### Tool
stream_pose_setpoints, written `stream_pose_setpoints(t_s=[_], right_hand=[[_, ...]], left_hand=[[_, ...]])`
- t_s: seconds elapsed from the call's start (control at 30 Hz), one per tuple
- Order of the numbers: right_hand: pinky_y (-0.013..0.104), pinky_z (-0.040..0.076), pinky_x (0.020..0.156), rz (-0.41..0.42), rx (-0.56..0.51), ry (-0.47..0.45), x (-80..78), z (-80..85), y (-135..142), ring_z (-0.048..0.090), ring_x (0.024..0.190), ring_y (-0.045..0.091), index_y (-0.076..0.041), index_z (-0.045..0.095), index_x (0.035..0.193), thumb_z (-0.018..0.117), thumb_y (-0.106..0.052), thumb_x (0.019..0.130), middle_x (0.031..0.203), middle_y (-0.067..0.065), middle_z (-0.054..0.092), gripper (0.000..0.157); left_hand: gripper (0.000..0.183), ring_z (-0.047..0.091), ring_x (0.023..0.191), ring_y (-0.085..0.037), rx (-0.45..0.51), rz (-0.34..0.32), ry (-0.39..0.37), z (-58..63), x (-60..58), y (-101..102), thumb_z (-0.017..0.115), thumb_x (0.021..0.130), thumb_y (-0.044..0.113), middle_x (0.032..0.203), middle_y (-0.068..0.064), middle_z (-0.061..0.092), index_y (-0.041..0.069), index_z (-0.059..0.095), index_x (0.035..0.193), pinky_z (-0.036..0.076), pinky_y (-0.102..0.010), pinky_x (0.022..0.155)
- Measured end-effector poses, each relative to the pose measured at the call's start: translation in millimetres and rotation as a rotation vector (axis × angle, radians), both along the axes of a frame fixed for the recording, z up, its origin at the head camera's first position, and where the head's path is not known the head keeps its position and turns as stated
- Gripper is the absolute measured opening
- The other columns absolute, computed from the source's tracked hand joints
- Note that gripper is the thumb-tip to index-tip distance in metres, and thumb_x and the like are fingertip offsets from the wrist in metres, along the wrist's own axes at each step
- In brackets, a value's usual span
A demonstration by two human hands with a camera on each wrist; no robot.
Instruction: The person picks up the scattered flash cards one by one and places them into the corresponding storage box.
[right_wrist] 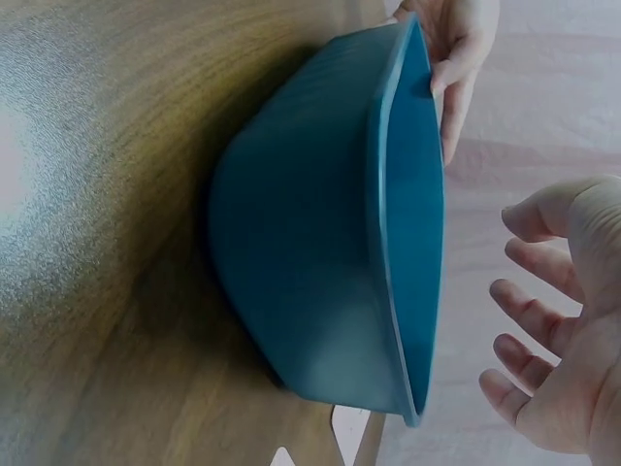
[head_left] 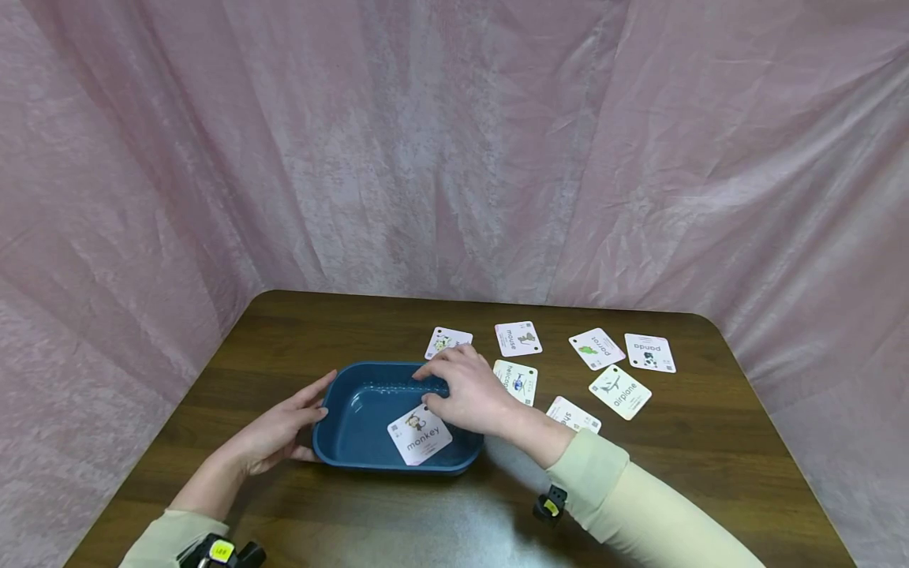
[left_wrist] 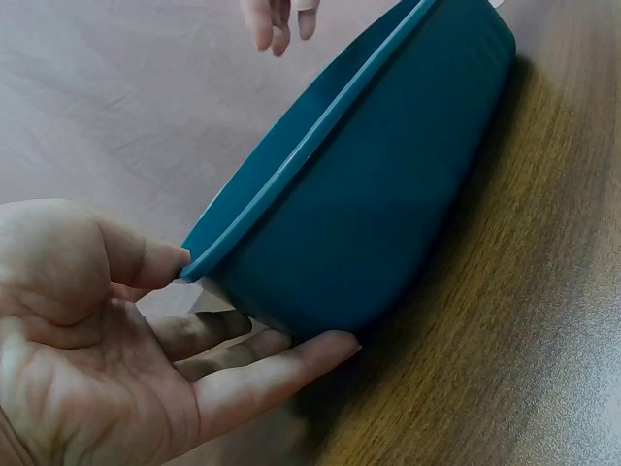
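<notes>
A blue plastic basin [head_left: 358, 430] stands on the wooden table, with a white card [head_left: 419, 434] printed "monkey" lying face up inside it. At the basin's left end, my left hand [head_left: 284, 430] holds it, thumb at the rim and the other fingers against the outer wall below. My right hand [head_left: 472, 394] hovers over the basin's right part with loosely bent fingers. In the right wrist view, nothing sits between those fingers [right_wrist: 529, 316], which are apart from the rim.
Beyond and right of the basin lie several picture cards, among them a mouse card [head_left: 518, 339], a partly covered helicopter card [head_left: 517, 383], a parrot card [head_left: 596, 349], a panda card [head_left: 649, 353] and an airplane card [head_left: 620, 392]. A pink curtain [head_left: 454, 158] hangs behind the table.
</notes>
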State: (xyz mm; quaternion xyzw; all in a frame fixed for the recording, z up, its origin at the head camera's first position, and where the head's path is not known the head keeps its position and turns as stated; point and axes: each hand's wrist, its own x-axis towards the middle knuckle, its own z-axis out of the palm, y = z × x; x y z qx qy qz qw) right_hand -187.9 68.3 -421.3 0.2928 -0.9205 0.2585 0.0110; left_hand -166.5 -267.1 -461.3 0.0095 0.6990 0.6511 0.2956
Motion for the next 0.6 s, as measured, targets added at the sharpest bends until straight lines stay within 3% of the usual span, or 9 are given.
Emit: stream_pose_setpoints(t_s=[0.23, 0.6], right_hand=[[0.047, 0.038, 0.108, -0.013, -0.046, 0.008, -2.6, 5.3, 8.0, 0.045, 0.128, 0.024, -0.023, 0.074, 0.123, 0.072, -0.028, 0.092, 0.128, -0.002, 0.064, 0.032], [0.045, 0.039, 0.105, -0.049, -0.091, 0.031, -7.6, 9.6, 23.6, 0.048, 0.124, 0.025, -0.022, 0.074, 0.122, 0.074, -0.026, 0.09, 0.126, -0.001, 0.065, 0.032]], left_hand=[[0.065, 0.027, 0.141, -0.058, -0.003, 0.003, -0.006, 0.1, -0.4, -0.3, 0.041, 0.112, 0.017, 0.167, -0.026, -0.005, 0.028, 0.008, 0.166, 0.055, -0.063, 0.085], [0.064, 0.026, 0.141, -0.059, 0.001, 0.009, -0.016, 0.6, -0.4, 0.1, 0.041, 0.111, 0.017, 0.168, -0.025, -0.006, 0.029, 0.009, 0.166, 0.055, -0.064, 0.085]])
